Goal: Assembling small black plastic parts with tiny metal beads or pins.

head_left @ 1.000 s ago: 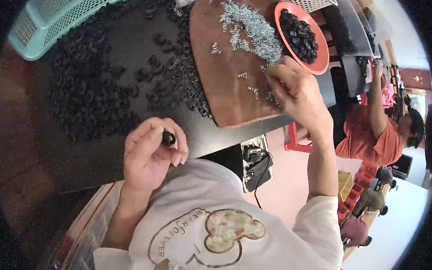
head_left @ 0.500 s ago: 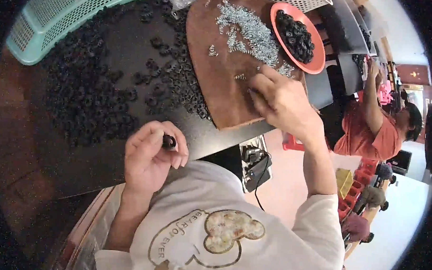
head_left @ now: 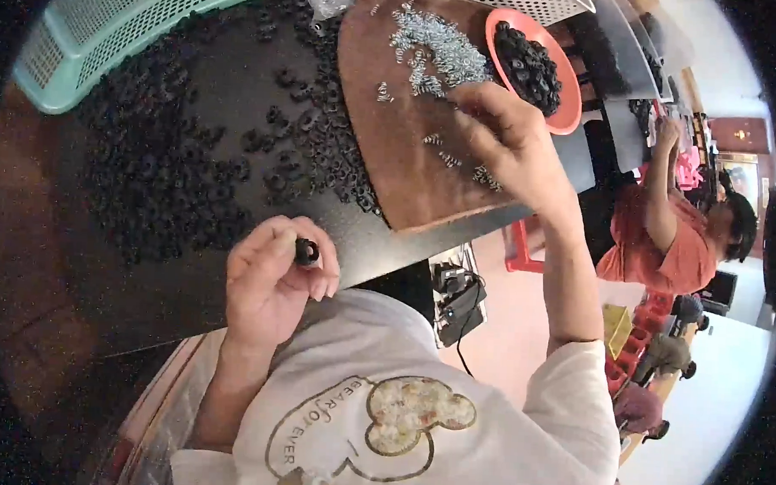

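Observation:
My left hand (head_left: 263, 277) is closed by the table's near edge. Thumb and fingers pinch a small black hollow cylindrical part (head_left: 306, 252), its round opening showing. Over a brown mat (head_left: 390, 170) reaches my right hand (head_left: 511, 148), fingers curled with thumb and forefinger close together; whatever is between the tips is too small to make out. Just beyond those fingertips lies a heap of small silvery coil springs (head_left: 446, 52). A few loose springs (head_left: 448, 159) are scattered on the mat beneath and beside the hand.
Many small black ring-shaped parts (head_left: 164, 166) spread across the dark table, left of the mat. A red-orange bowl (head_left: 566, 112) of black parts stands at far right. A green basket (head_left: 60, 81) is at far left. Beyond the table, a person in a red shirt (head_left: 661, 243) works.
My right hand has moved slightly farther away, toward the spring heap, uncovering loose springs on the mat. My left hand stays in place, with the black part turned slightly.

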### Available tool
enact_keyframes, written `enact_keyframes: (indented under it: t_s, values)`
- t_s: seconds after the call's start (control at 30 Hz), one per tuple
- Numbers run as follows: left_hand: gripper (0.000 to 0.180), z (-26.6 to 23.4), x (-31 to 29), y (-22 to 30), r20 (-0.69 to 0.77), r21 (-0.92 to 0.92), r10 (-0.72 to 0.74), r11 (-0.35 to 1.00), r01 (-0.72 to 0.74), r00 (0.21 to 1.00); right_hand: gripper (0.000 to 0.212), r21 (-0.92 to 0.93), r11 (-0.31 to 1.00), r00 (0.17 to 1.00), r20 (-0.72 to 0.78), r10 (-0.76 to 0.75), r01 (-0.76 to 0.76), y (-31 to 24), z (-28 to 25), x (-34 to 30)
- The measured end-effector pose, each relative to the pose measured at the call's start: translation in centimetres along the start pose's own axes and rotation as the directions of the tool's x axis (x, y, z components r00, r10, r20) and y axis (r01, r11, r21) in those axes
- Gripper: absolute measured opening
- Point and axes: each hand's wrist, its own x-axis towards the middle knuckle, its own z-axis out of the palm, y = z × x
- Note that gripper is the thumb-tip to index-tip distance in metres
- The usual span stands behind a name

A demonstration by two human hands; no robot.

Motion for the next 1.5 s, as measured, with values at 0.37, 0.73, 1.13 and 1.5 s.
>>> enact_keyframes:
  t_s: [0.37, 0.73, 1.13, 1.5]
  values:
    - [0.028, 0.5, 0.1, 0.4, -0.039, 0.007, -0.025, 1.000, 0.025, 0.999, 0.012, 0.466, 0.820, 0.942, 0.133, 0.308, -0.333, -0.8, -0.3, 0.0]
    - [0.029, 0.4, 0.7, 0.2, -0.149, 0.031, -0.025, 0.999, 0.030, 0.989, 0.014, 0.540, 0.777, 0.946, 0.182, 0.267, -0.323, -4.7, 1.4, 0.2]
    - [0.028, -0.1, 0.9, -0.2, -0.161, -0.056, -0.095, 0.995, 0.087, 0.982, 0.004, 0.645, 0.763, 0.976, 0.147, -0.160, 0.028, -7.3, 6.8, 0.4]
    - [0.024, -0.4, 0.5, -0.5, -0.149, -0.022, -0.060, 0.998, 0.057, 0.987, 0.023, 0.174, 0.859, 0.874, -0.024, -0.485, 0.481, -7.3, 7.8, -1.2]
